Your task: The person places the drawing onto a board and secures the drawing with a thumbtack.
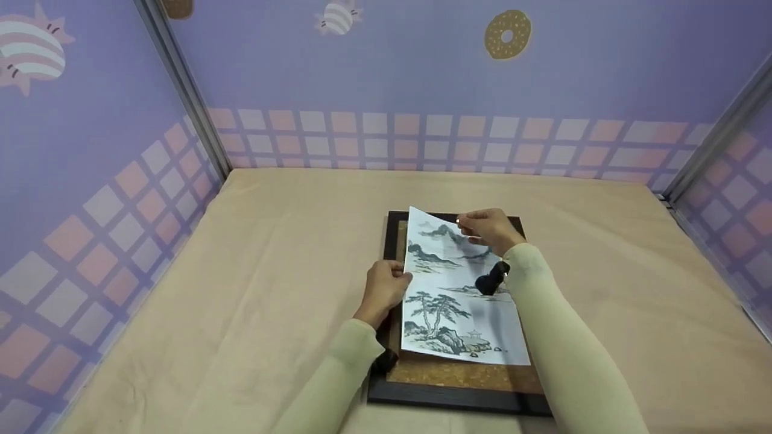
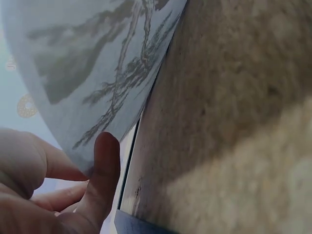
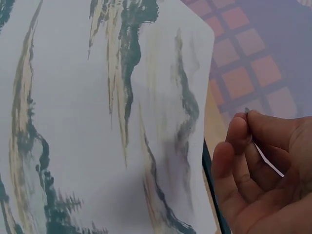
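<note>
- Where the print [image 1: 461,295] covers it, most of the frame's [image 1: 458,399] cork backing [image 1: 470,375] is hidden; the right sleeve [image 1: 567,349] crosses the frame's right side.
- Up close, the left wrist view blurs the print, showing only grey tree lines.
- White sheet, ink landscape of mountains and pines, lying tilted over the frame, left edge lifted.
- Left hand [image 1: 383,289] pinches the print's left edge, thumb on top.
- Right hand [image 1: 490,229] pinches its top edge between curled fingers [image 3: 239,131].
- Frame lies on a beige cloth [image 1: 241,289].
</note>
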